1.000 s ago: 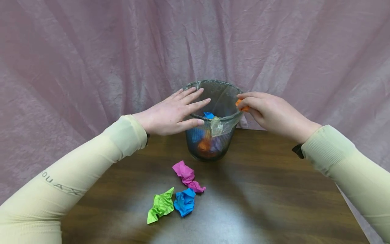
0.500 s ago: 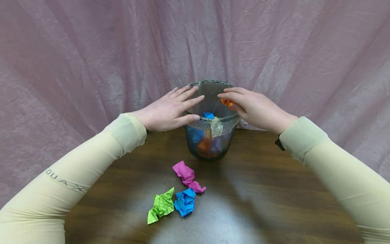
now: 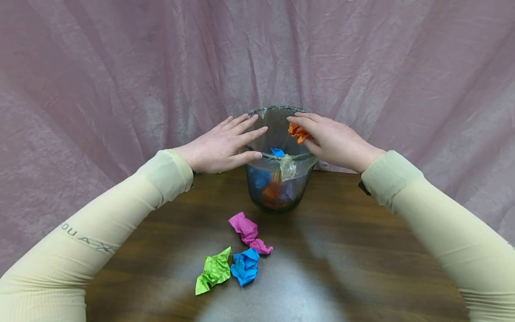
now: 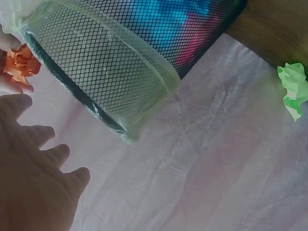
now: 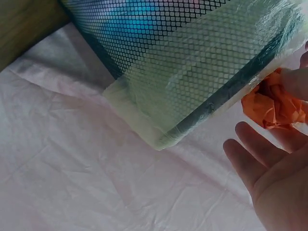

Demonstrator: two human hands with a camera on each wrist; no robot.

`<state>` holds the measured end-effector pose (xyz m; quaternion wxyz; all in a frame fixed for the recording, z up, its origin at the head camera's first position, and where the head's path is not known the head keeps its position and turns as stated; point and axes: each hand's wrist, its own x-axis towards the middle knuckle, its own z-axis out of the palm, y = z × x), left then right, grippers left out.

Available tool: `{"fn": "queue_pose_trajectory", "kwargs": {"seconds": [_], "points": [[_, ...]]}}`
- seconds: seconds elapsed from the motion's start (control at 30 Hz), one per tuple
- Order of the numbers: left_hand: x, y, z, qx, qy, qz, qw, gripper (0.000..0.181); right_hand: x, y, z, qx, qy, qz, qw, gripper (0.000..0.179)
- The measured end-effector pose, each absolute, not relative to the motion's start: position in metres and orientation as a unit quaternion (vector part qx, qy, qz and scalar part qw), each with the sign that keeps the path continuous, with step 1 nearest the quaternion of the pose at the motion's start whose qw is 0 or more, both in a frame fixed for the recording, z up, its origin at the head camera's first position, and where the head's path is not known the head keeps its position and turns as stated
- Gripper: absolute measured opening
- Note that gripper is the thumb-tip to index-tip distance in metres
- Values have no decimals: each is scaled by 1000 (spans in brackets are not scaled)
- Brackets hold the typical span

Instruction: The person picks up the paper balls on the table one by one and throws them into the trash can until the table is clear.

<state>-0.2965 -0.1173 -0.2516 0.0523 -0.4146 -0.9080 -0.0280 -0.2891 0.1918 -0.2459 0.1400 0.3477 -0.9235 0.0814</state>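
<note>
My right hand [image 3: 337, 139] pinches a crumpled orange paper ball [image 3: 298, 133] over the right side of a mesh wastebasket [image 3: 299, 190]. In the right wrist view the orange ball [image 5: 270, 103] sits between thumb and fingers, just above the rim. Spread and straight, my left hand [image 3: 225, 145] hovers at the basket's left rim, palm down, holding nothing. A clear plastic liner [image 3: 295, 167] folds over the rim. Inside the basket lie several crumpled papers, with a blue one [image 3: 277, 152] showing at the opening and others dimly visible through the mesh.
On the wooden table [image 3: 362, 250] in front of the basket lie a pink crumpled paper [image 3: 246, 230], a green one [image 3: 215, 270] and a blue one [image 3: 245, 267]. Another green crumpled paper [image 4: 294, 86] appears in the left wrist view. A pink curtain [image 3: 120, 67] hangs behind.
My right hand has moved left with the orange paper ball, from outside the right rim to over the basket's opening. The left hand has shifted slightly left.
</note>
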Motion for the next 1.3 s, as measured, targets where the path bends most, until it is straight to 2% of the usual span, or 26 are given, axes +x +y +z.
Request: {"fn": "queue_pose_trajectory", "kwargs": {"seconds": [0.2, 0.87, 1.3], "points": [[-297, -119, -253, -415, -908, -29, 53, 75, -288, 194, -244, 336, -930, 76, 130, 61], [-295, -127, -259, -413, -908, -41, 54, 74, -270, 207, -250, 377, -908, 73, 167, 59], [-287, -152, -275, -405, -911, -54, 55, 74, -225, 209, -273, 456, -848, 98, 253, 63]]}}
